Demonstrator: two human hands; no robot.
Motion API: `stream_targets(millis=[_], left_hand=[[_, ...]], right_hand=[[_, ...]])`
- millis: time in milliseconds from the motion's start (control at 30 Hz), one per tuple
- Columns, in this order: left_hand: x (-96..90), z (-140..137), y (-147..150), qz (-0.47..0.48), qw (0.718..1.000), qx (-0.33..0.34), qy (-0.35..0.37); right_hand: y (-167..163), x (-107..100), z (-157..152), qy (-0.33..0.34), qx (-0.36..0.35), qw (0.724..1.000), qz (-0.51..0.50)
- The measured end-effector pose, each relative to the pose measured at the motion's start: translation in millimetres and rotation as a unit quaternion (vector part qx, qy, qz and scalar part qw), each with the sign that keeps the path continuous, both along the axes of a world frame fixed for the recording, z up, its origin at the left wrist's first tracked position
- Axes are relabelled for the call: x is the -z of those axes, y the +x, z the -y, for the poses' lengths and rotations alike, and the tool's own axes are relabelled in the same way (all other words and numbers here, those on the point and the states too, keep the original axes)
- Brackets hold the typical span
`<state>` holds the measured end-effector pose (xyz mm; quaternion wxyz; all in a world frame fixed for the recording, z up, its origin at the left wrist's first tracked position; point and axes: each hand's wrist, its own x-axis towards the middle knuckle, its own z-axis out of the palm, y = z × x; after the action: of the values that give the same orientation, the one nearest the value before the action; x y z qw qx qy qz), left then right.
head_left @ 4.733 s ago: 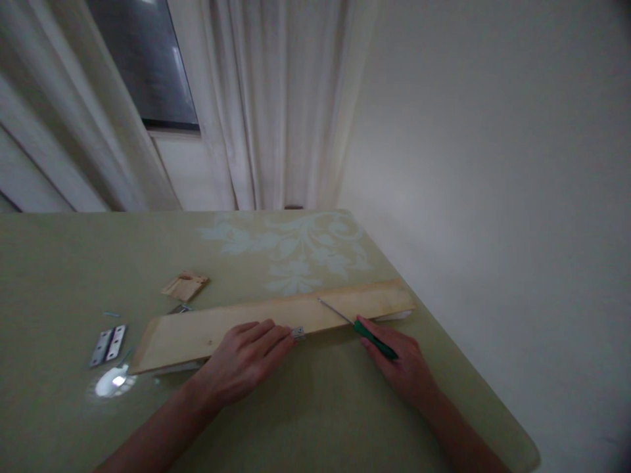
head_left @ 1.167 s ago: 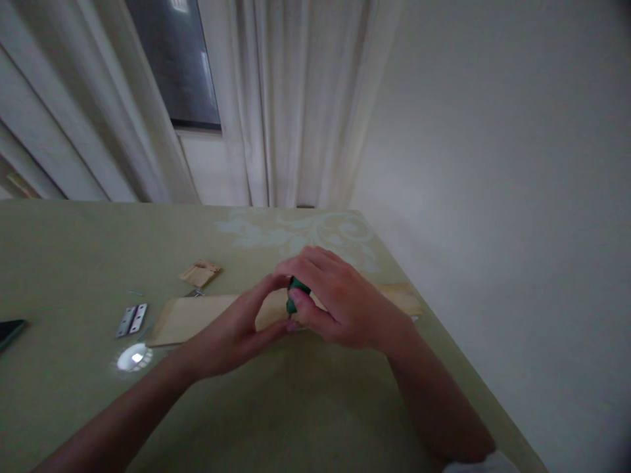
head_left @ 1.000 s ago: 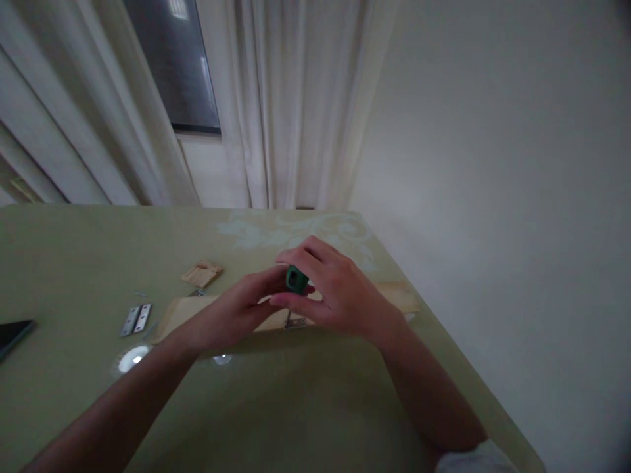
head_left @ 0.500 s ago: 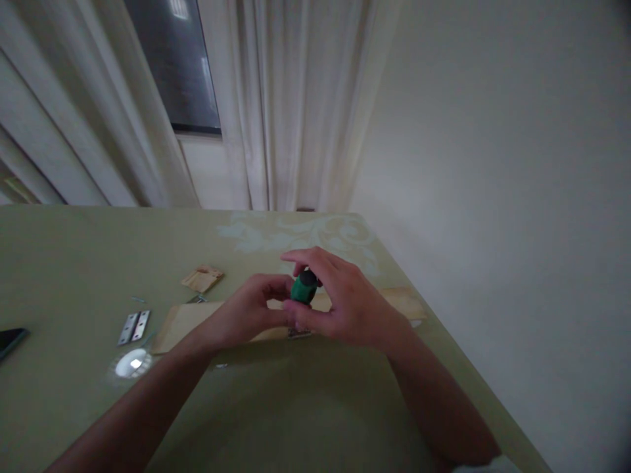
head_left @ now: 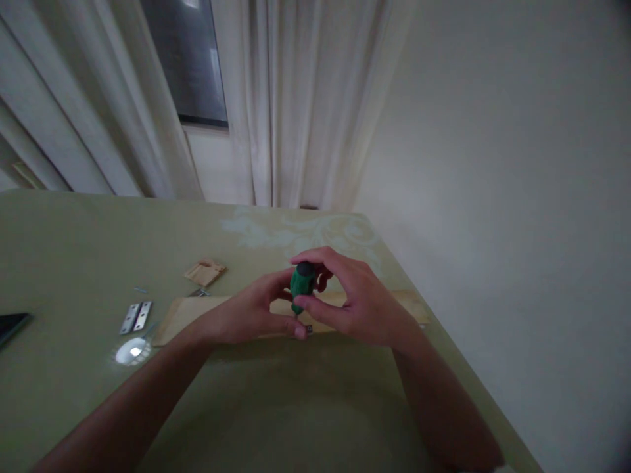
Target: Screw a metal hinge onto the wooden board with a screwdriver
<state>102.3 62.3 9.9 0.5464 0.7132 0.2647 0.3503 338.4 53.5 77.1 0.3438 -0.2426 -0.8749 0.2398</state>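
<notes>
- Right hand [head_left: 359, 299]: grip closed around the green screwdriver [head_left: 302, 282], centre frame.
- Left hand [head_left: 251, 307]: grip curled beside it, hold unclear.
- Metal hinge [head_left: 309, 329], partly hidden, just below, at the board [head_left: 190, 314].

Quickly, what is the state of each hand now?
Right hand: holding the green screwdriver.
Left hand: curled beside it; grip cannot be told.
</notes>
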Motion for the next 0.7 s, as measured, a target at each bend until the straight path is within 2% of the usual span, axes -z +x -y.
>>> stream_targets(millis=[67, 100, 267, 433, 567, 600, 700], left_hand=[[-1.9, 0, -4, -0.018, 0.998, 0.063, -0.020], [-2.1, -1, -5, -0.026, 0.997, 0.072, -0.026], [1.1, -1, 1, -0.011, 0.999, -0.052, -0.008], [-0.2, 0, 4, -0.008, 0.999, 0.029, -0.015], [2.5, -1, 4, 0.018, 0.998, -0.057, 0.002], [2.8, -1, 4, 0.026, 0.998, -0.056, 0.000], [1.4, 0, 2, -0.015, 0.999, 0.031, -0.005]], right_hand=[[-1, 0, 0, 0.003, 0.000, 1.000, 0.003], [-1, 0, 0, 0.006, -0.002, 1.000, 0.003], [-4, 0, 1, 0.012, -0.016, 1.000, 0.000], [-3, 1, 0, 0.020, 0.012, 1.000, 0.011], [-3, 1, 1, 0.030, 0.001, 1.000, 0.008], [-3, 1, 2, 0.034, 0.006, 0.999, 0.012], [-4, 0, 2, 0.048, 0.027, 0.998, 0.024]])
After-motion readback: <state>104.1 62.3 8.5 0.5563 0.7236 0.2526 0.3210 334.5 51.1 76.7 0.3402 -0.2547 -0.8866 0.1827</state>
